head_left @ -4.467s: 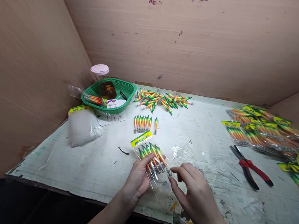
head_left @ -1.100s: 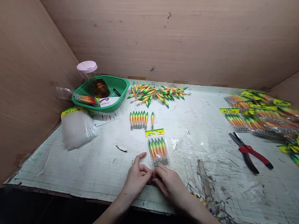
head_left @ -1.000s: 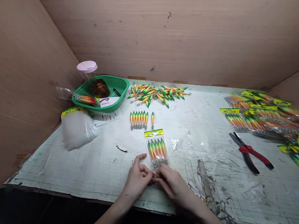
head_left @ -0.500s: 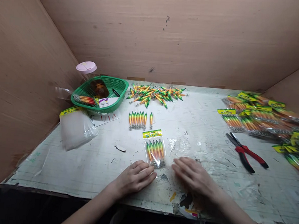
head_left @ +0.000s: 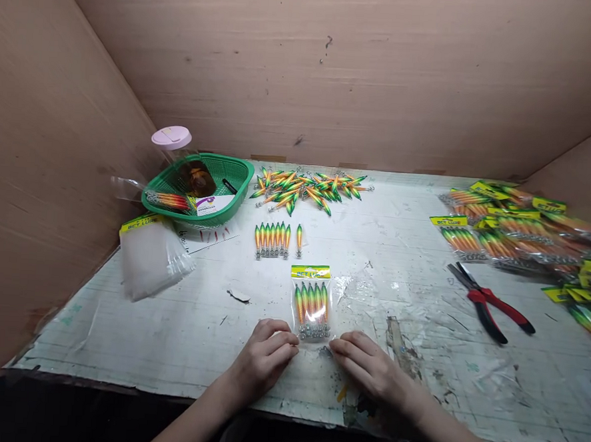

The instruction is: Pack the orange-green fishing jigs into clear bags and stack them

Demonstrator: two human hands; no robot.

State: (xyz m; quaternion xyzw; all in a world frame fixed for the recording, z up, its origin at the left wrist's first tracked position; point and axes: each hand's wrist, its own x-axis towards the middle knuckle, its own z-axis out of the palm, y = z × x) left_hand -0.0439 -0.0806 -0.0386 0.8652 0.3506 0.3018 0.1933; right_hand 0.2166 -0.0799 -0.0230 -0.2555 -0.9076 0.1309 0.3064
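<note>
Touching what with the left hand [head_left: 270, 353]?

Seems to be meeting the near left corner of the lure packet [head_left: 312, 302], fingers curled over. Can't tell whether pinching the film or only pressing on it; hidden under the knuckles, those fingertips.

And with the right hand [head_left: 367, 365]?

Bent at the fingers too, set low beside the packet's near right corner. Can't tell about a grip there either; too glassy at that edge to make out.

Lying where, that packet?

Flat on the worktable [head_left: 167, 346], at the near middle, between both hands. Turned with the yellow header [head_left: 311, 272] to the far side and the hooks [head_left: 315, 331] to the near. Showing five lures through film crossed by glare; too clustered to separate, those hooks.

Seeing what beyond?

A close row of lures [head_left: 273, 239], with a single lure [head_left: 299, 240] just right of it. Farther off, a loose pile [head_left: 312, 190], too tangled to count.

And on the left?

A green basket [head_left: 239, 207] holding a jar [head_left: 193, 175], and just near of it, stacked clear bags [head_left: 150, 259].

Right?

Red-handled pliers [head_left: 477, 294]; farther right, heaped filled packets [head_left: 515, 228], blurred and cut off at the edge.
</note>
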